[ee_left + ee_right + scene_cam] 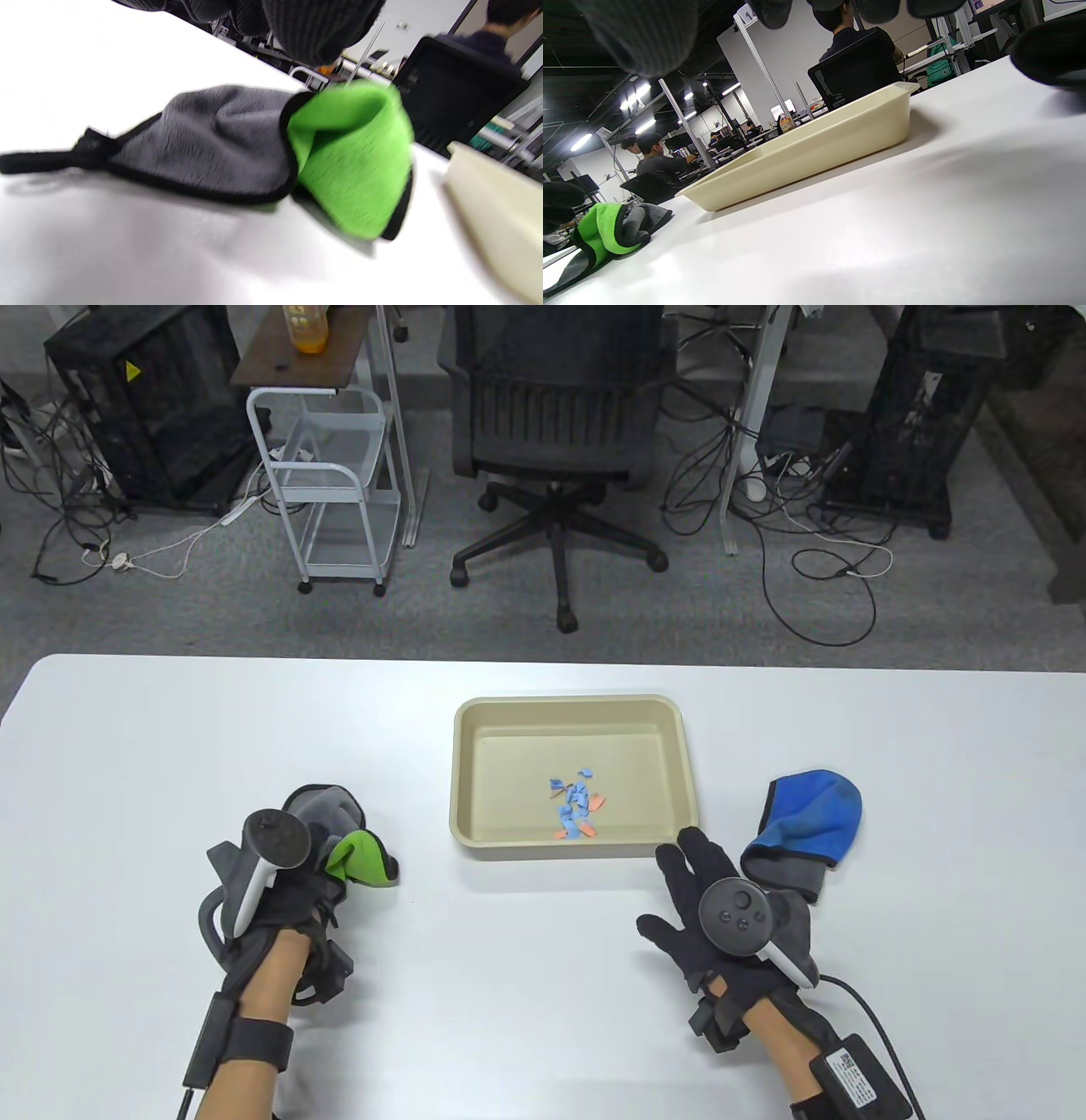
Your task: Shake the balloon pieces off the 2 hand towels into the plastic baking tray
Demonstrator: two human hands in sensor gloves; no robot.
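Spread flat, right hand (721, 912) has the crumpled blue-and-grey cloth hand towel (806, 827) just beyond its fingertips, rightward.

Left hand (280, 891) fingers hidden behind tracker; green towel (271, 152) motion-blurred; blue towel (806, 827) partly under right hand (721, 916)

Open-plan office or lab. Beyond the white table (170, 729) stand a swivel chair (556, 432), a wheeled cart (339, 492), caged computer towers (136, 398) and loose floor cables (814, 551). The right wrist view shows seated people (655, 163) at desk rows under ceiling strip lights (581, 142).
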